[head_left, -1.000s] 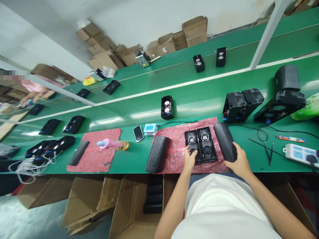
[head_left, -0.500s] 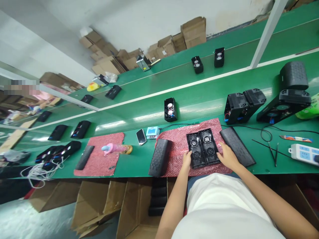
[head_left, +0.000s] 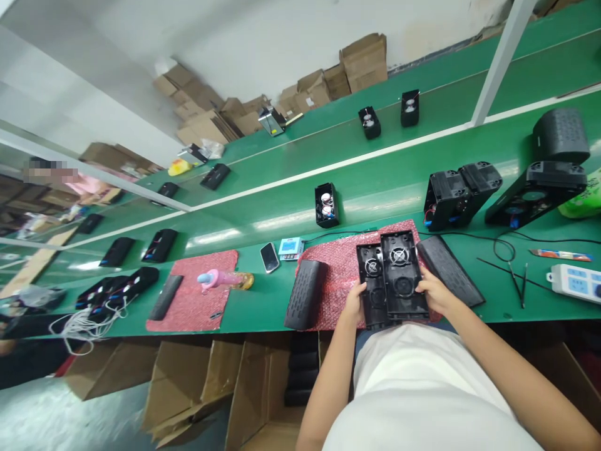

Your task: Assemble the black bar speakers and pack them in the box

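My left hand [head_left: 354,303] grips the lower left edge of a black casing [head_left: 374,291] with round grilles. In my right hand [head_left: 434,292] is a second black casing [head_left: 404,279], held by its right edge and raised so that it overlaps the first one. Both casings are over a pink bubble-wrap mat [head_left: 338,275]. On the mat's left side lies a black perforated cover [head_left: 306,294], and another perforated cover [head_left: 449,269] rests at its right.
Black speaker housings [head_left: 446,197] stand at the back right. A single housing [head_left: 327,205] sits behind the mat. Tweezers [head_left: 520,285] and a power strip [head_left: 575,283] lie right; a phone [head_left: 269,257], a blue-faced device [head_left: 291,248] and a pink bottle [head_left: 223,280] are left.
The right-hand casing has been lifted toward me and now overlaps the left one. The left casing has shifted slightly toward my body. The fingers of my right hand have closed on the casing edge.
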A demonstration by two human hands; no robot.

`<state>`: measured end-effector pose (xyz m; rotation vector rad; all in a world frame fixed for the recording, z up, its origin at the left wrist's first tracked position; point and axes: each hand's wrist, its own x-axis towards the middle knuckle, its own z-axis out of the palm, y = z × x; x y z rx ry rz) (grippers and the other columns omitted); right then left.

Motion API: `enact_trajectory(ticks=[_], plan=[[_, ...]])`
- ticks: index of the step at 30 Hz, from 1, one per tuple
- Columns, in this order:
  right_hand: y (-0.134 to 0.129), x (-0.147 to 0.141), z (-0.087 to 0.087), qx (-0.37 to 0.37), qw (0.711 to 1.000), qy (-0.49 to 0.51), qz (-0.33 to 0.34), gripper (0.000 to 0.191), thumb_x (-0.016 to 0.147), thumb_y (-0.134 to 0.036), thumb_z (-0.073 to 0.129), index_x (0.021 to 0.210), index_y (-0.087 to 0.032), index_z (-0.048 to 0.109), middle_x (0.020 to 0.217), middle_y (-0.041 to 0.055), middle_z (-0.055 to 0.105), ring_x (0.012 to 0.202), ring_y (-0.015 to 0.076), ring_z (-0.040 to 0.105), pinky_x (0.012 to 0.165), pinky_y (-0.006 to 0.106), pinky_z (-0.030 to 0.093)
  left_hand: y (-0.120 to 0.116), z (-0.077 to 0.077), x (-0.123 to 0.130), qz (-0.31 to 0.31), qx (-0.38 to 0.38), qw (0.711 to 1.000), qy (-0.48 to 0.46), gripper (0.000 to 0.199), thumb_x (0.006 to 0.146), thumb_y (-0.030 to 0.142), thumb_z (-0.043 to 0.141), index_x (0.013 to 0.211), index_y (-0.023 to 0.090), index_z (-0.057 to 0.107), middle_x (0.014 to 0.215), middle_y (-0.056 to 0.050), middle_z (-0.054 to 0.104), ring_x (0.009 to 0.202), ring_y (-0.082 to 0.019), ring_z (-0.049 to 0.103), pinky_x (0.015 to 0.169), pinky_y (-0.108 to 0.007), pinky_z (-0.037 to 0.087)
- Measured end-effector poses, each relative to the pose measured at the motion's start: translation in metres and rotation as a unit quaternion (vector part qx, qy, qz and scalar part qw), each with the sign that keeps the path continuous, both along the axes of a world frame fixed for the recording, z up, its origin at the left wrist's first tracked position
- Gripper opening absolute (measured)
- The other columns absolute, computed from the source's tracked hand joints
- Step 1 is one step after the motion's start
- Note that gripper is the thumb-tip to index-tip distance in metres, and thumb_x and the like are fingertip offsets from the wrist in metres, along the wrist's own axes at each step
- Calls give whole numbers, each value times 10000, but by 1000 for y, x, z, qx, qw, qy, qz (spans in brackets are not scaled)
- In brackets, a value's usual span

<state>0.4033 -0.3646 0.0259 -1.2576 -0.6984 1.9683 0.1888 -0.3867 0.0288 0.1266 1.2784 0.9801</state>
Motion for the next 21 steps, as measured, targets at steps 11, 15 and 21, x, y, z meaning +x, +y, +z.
enact_trajectory(ticks=[11, 15, 21], plan=[[-35, 29, 87, -67, 986, 140, -62, 541, 685, -457, 583, 1165, -207, 574, 1037, 69, 680, 984, 301, 625, 894, 469, 493, -25, 70, -7, 62, 91, 987, -117, 444, 799, 458, 529, 1050, 118, 666, 1029, -104, 712, 1047, -300, 631, 959, -450, 469], [-36, 19, 96, -86, 982, 160, -41, 487, 761, -492, 510, 1109, -169, 617, 1017, 85, 685, 1051, 296, 600, 956, 465, 461, -32, 76, -3, 61, 106, 980, -155, 436, 819, 447, 501, 1069, 128, 663, 1087, -103, 696, 1134, -299, 583, 1017, -460, 418], [-36, 11, 105, -94, 979, 180, -11, 469, 773, -475, 488, 1088, -159, 635, 1046, 85, 678, 1091, 283, 580, 988, 440, 443, -43, 74, -7, 70, 133, 971, -185, 417, 834, 450, 472, 1084, 176, 664, 1107, -60, 696, 1204, -282, 532, 1080, -453, 346]])
